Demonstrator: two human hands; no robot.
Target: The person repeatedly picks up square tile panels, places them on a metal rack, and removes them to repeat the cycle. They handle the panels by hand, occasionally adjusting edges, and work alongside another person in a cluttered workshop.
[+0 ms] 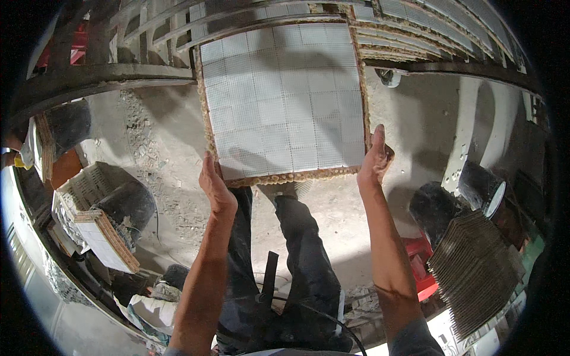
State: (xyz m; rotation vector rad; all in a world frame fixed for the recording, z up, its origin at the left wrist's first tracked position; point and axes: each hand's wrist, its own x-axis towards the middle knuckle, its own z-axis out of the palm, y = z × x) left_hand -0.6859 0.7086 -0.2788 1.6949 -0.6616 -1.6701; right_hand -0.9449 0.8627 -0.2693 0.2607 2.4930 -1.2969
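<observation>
In the head view, a person's left hand and right hand hold a white gridded panel out at arm's length, each grip closed on a side edge close to a near corner. The panel's far end overlaps the middle of the front edge of a metal rack, while its near end juts out above the dusty floor. Whether the rack bears any of the weight cannot be told from this angle. More panels, pale and brown-rimmed, sit toward the rack's right end.

Careful handling here appears to rest on balance. With both hands at the near corners (most of the fingers are hidden), the far end would likely dip first, so equal lift on both sides should hold the sheet flat. The near left corner lies slightly closer to the body than the right; a small push from the left hand would probably square the panel to the rack's front edge. The brown rim looks rough and crumbly, which argues for firm support from below rather than a hard sideways squeeze, and for clear space between rim and bars. Footing matters as well: rubble litters the floor to the left, so short steps and planted legs seem wisest.
</observation>
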